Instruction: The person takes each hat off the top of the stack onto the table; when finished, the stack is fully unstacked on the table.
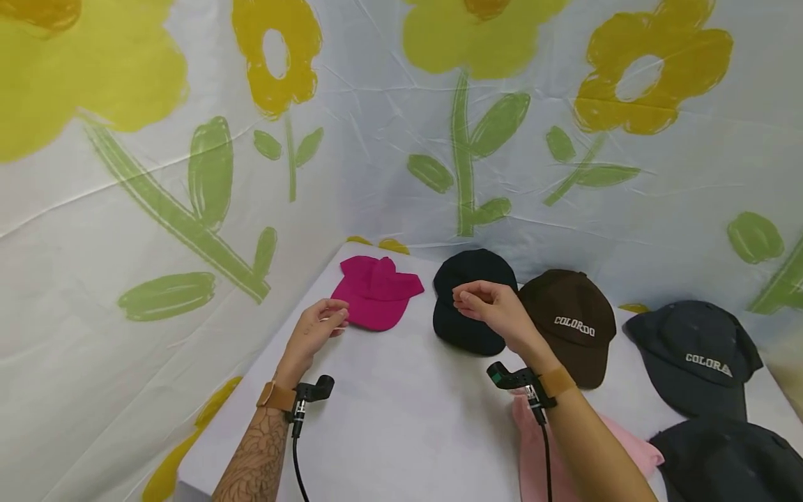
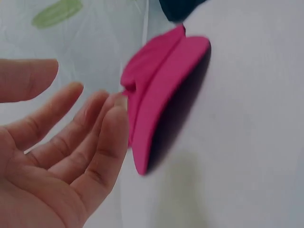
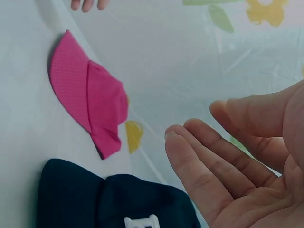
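A magenta cap [image 1: 376, 296] lies at the far left of the white table, its brim toward me. My left hand [image 1: 316, 328] hovers by the brim's left side with loosely bent fingers and nothing in them; the left wrist view shows the magenta cap [image 2: 164, 95] just beyond the fingertips. My right hand [image 1: 495, 310] is in the air in front of a black cap [image 1: 467, 338], hiding part of its crown. The right fingers are relaxed and hold nothing. In the right wrist view, white lettering shows on the dark cap [image 3: 142, 199].
Right of the black cap lie a brown cap [image 1: 571, 335] with white letters and a dark grey cap [image 1: 690, 359]. Nearer are a pink cloth item [image 1: 617, 436], partly under my right forearm, and another black cap [image 1: 734, 460]. A flower-printed sheet [image 1: 389, 153] hangs behind the table [image 1: 401, 418].
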Demonstrator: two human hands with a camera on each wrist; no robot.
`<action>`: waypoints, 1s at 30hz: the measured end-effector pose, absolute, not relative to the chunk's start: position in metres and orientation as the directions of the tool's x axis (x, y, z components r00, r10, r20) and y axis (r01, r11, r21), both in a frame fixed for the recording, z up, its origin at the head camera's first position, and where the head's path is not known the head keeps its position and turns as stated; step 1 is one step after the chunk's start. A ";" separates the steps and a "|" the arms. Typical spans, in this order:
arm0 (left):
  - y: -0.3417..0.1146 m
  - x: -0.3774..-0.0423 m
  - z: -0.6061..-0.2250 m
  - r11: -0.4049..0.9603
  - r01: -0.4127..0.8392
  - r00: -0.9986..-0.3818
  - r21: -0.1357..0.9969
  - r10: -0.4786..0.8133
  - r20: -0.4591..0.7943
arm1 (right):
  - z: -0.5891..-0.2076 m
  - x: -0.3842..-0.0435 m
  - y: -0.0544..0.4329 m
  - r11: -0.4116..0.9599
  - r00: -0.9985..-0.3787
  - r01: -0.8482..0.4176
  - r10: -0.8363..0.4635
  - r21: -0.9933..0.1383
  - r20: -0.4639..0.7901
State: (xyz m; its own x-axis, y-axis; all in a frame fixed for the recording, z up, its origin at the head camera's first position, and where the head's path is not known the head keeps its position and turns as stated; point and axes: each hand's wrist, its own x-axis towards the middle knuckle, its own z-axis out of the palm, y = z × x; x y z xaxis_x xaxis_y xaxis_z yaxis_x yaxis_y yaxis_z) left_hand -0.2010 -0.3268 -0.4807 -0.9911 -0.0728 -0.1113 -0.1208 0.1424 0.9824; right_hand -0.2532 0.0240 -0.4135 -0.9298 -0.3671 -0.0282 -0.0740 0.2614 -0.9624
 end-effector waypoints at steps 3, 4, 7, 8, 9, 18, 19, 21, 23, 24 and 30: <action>-0.336 -0.205 -0.485 0.141 -0.133 -0.986 0.981 -0.118 -0.117 | -0.418 -0.264 0.013 0.252 -0.932 -0.051 -0.359 -0.966 -0.044; -0.339 -0.206 -0.486 0.145 -0.137 -0.984 0.980 -0.130 -0.118 | -0.421 -0.268 0.009 0.253 -0.932 -0.044 -0.359 -0.967 -0.051; -0.347 -0.211 -0.490 0.147 -0.154 -0.979 0.977 -0.159 -0.130 | -0.429 -0.280 -0.003 0.274 -0.934 -0.024 -0.348 -0.961 -0.076; -0.349 -0.213 -0.492 0.147 -0.159 -0.977 0.976 -0.165 -0.134 | -0.432 -0.285 -0.007 0.282 -0.936 -0.019 -0.343 -0.959 -0.083; -0.350 -0.215 -0.493 0.142 -0.167 -0.974 0.976 -0.176 -0.141 | -0.435 -0.290 -0.011 0.298 -0.936 -0.020 -0.342 -0.954 -0.087; -0.346 -0.236 -0.500 0.180 -0.235 -0.946 0.955 -0.268 -0.182 | -0.475 -0.331 -0.040 0.384 -0.957 0.066 -0.238 -0.921 -0.168; -0.345 -0.238 -0.502 0.181 -0.243 -0.944 0.953 -0.271 -0.189 | -0.481 -0.334 -0.042 0.394 -0.958 0.085 -0.220 -0.915 -0.184; -0.343 -0.240 -0.506 0.170 -0.263 -0.938 0.950 -0.274 -0.211 | -0.491 -0.338 -0.046 0.420 -0.962 0.117 -0.177 -0.900 -0.207; -0.343 -0.241 -0.510 0.148 -0.272 -0.935 0.951 -0.275 -0.225 | -0.500 -0.343 -0.050 0.451 -0.967 0.127 -0.142 -0.883 -0.211; -0.343 -0.242 -0.511 0.137 -0.276 -0.933 0.951 -0.276 -0.231 | -0.503 -0.345 -0.053 0.467 -0.970 0.123 -0.129 -0.875 -0.206; -0.349 -0.250 -0.513 0.057 -0.265 -0.920 0.963 -0.314 -0.234 | -0.508 -0.360 -0.070 0.532 -0.983 0.088 -0.089 -0.842 -0.159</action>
